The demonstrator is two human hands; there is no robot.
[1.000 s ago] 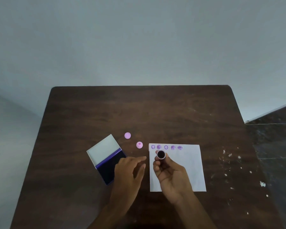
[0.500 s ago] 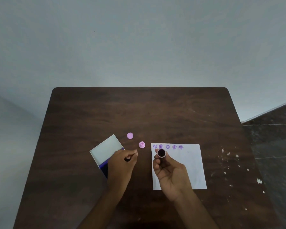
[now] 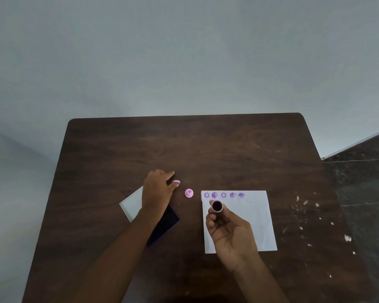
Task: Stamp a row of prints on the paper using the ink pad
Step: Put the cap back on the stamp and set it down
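A white paper (image 3: 254, 217) lies on the dark wooden table (image 3: 206, 149) with a row of several purple prints (image 3: 223, 195) along its top edge. My right hand (image 3: 230, 232) hovers over the paper's left part, shut on a small round stamp (image 3: 217, 206) whose dark inked face points up. My left hand (image 3: 158, 191) reaches past the open ink pad (image 3: 165, 224), whose white lid (image 3: 131, 204) shows at the left. Its fingertips pinch a pink cap (image 3: 176, 182). A second pink piece (image 3: 188, 193) stands between the hands.
White flecks (image 3: 304, 202) dot the table's right side. The table's far half is bare wood. A pale wall rises behind, and dark tiled floor (image 3: 363, 182) shows at the right.
My left hand has moved from beside the ink pad up and away to the far pink cap, closing its fingers on it. My right hand has stayed over the paper with the stamp.
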